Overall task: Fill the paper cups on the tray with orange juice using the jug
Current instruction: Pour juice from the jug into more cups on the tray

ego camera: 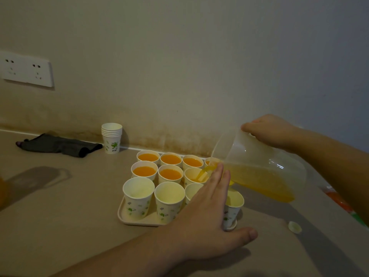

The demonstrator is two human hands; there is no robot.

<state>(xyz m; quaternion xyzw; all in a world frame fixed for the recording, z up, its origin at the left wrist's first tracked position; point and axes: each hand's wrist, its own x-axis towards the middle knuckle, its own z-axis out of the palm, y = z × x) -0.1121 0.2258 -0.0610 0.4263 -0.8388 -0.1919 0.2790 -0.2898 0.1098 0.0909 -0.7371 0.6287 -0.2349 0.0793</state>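
Translucent plastic jug (pixel 257 166) tilts, pouring orange juice into a paper cup (pixel 194 174).

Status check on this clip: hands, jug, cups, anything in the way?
Right hand grips tilted jug, juice streaming into middle-row cup. Left hand open, flat over tray, hiding some cups. Front cups empty.
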